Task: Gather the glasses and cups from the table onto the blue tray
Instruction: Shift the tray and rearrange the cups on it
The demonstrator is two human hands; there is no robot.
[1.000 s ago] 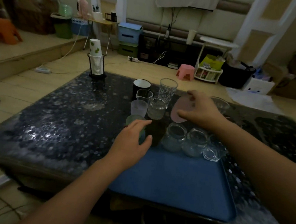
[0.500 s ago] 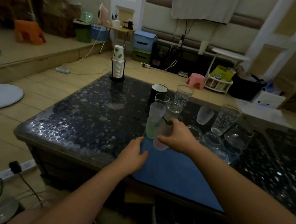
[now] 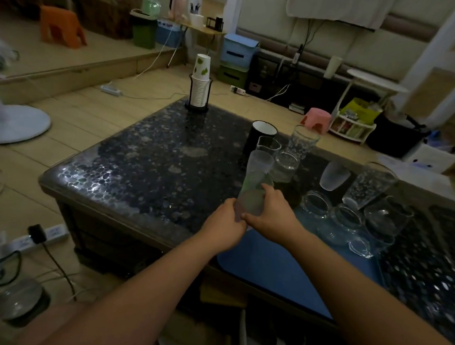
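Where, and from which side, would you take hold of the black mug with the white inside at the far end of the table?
Grip the black mug round its upright wall from the left, where the table is bare; glasses crowd its right and near sides. No handle shows.

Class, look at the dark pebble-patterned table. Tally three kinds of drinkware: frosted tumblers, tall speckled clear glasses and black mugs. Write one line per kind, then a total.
Frosted tumblers: 4
Tall speckled clear glasses: 2
Black mugs with a white inside: 1
Total: 7
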